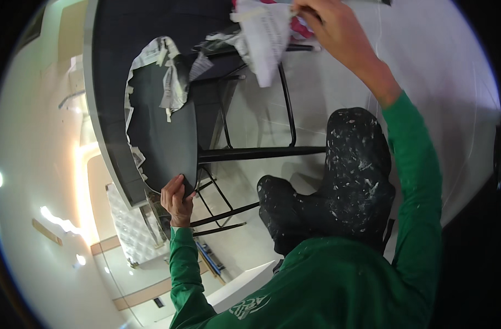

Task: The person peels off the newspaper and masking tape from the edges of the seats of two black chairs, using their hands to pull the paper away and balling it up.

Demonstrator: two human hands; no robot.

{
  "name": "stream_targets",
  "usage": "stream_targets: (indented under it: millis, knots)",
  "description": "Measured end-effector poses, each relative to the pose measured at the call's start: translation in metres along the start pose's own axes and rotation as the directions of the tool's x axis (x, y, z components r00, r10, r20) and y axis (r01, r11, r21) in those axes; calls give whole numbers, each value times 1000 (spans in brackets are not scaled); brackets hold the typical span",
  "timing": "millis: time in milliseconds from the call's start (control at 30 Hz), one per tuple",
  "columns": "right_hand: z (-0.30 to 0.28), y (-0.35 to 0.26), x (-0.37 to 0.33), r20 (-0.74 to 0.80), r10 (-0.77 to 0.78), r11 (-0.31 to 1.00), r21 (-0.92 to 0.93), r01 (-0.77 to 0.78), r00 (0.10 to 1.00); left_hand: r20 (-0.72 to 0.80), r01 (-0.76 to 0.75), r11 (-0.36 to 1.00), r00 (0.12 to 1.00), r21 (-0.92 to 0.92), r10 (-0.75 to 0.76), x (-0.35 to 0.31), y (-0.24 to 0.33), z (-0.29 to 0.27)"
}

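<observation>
The rim of a round black seat (171, 137) is being gripped by the left hand (176, 200), its fingers curled over the near edge and its grip clenched on that rim. The seat is being held tilted, close beside the curved edge of a large dark surface (110, 82) with a pale border. Torn strips of printed paper (171, 77) are still lying stuck along the seat's far and left edges. Thin black metal legs (261, 152) are running out from under the seat towards the middle of the view, over a pale tiled floor (327, 82).

A crumpled piece of the same printed paper (267, 38) is being held by the right hand (330, 27) near the top of the view, the grip closed on its upper part while the rest is hanging down, well apart from the seat. Both arms are being shown in green sleeves (420, 181). Dark trousers spattered with white paint (354, 164) are being seen between the arms, below the stool's legs.
</observation>
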State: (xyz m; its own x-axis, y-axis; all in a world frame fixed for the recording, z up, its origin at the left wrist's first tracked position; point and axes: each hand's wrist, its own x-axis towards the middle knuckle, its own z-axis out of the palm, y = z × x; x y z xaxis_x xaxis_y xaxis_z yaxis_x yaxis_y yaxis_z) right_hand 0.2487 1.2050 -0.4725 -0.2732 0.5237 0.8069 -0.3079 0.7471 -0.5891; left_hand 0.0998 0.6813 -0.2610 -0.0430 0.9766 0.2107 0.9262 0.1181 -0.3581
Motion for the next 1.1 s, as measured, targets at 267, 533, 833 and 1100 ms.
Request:
stream_targets:
  millis: [267,533,833,1100]
  knots:
    - [-57,-119,60,-10,124,943,313,-115,992,95,102,994,990,36,-105,-55,28,-36]
    - [9,-300,204,-108,-505,768,398,502,857,100,560,742,817,-367,-567,-63,69,-97]
    - [135,-453,245,212,-735,664,418,620,644,-113,487,356,459,-798,-881,151,21,-17]
    - [69,-368,177,323,-363,845,510,162,874,249,-241,-288,181,-927,-951,32,41,-68]
